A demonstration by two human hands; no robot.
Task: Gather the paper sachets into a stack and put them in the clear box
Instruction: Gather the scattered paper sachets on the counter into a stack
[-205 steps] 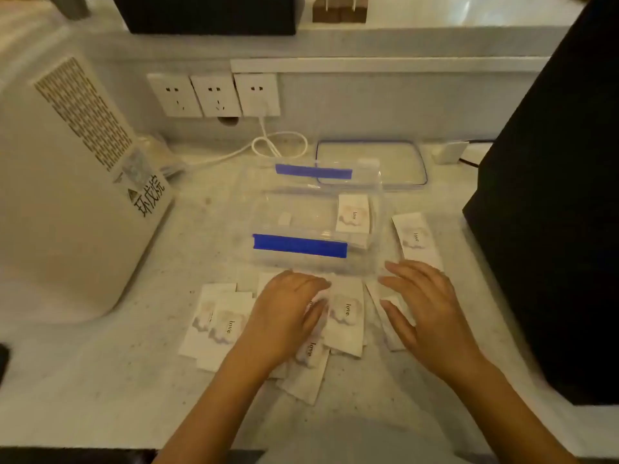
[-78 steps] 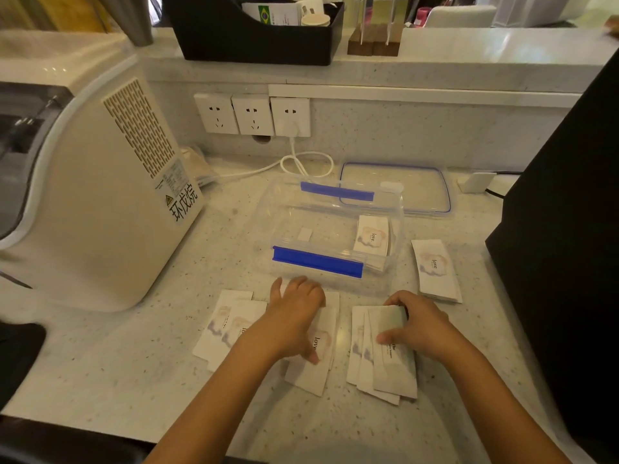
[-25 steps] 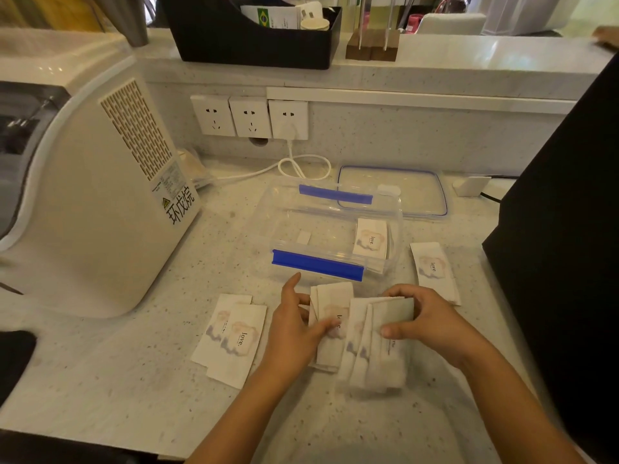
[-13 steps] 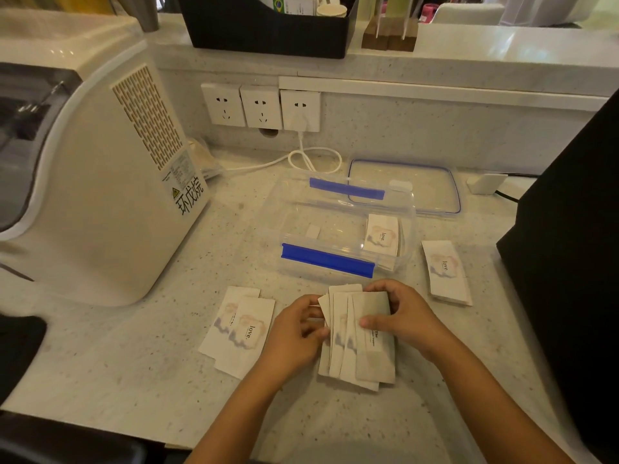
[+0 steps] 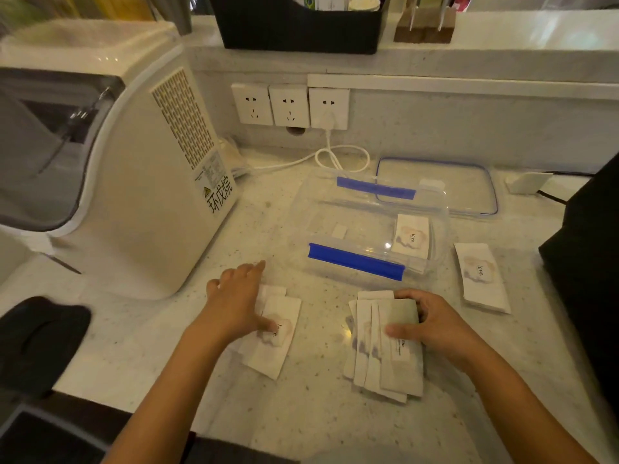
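Observation:
My right hand (image 5: 432, 324) grips a fanned stack of white paper sachets (image 5: 378, 360) that rests on the counter in front of the clear box. My left hand (image 5: 234, 303) lies flat with fingers spread on two overlapping sachets (image 5: 279, 343) to the left. The clear box (image 5: 368, 229) with blue clips stands open behind both hands, with one sachet (image 5: 412, 236) inside at its right end. Another small pile of sachets (image 5: 480, 276) lies on the counter right of the box.
The box lid (image 5: 438, 185) lies behind the box. A large white appliance (image 5: 117, 155) stands at the left, a black machine (image 5: 589, 249) at the right. Wall sockets (image 5: 289, 105) and a white cable (image 5: 335, 157) are at the back. A dark object (image 5: 37, 339) sits at the near left.
My left hand has let go of the fanned stack and moved left onto the two loose sachets. My right hand still holds the stack.

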